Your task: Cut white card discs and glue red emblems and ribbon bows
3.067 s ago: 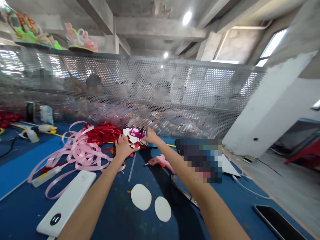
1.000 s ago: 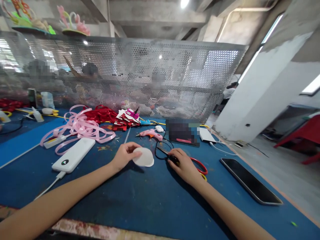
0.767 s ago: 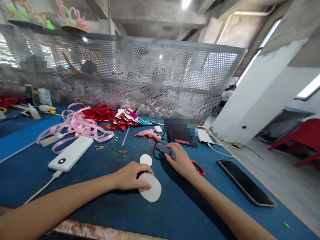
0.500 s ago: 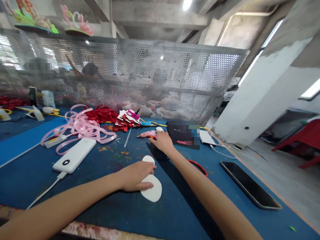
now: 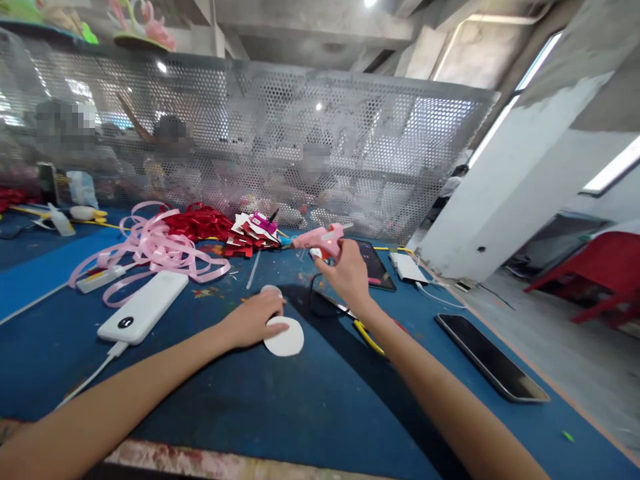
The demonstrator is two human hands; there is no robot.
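Note:
My right hand [image 5: 349, 273] is wrapped around a pink hot glue gun [image 5: 317, 238], raised above the table with its nozzle pointing left. The gun's dark cord hangs in a loop beneath it. Near the middle of the table, my left hand [image 5: 257, 319] grips a flat white cut-out [image 5: 284, 337] at its narrow middle. The cut-out's larger rounded end shows beyond the thumb, and its smaller end is partly covered by the fingers. Scissors with yellow handles [image 5: 369, 338] lie under my right forearm, partly hidden by it.
Pink ribbon [image 5: 155, 243] and red ribbon [image 5: 200, 222] are heaped at the back left, beside a white power bank [image 5: 145, 307]. A black tablet [image 5: 377, 268] lies behind my right hand. At the right is a phone [image 5: 493, 357]. A perforated metal screen [image 5: 280, 147] borders the far edge.
My right hand has picked up the glue gun from the table and brought it up. My left hand and the white cut-out appear slightly further left and up as the view shifts.

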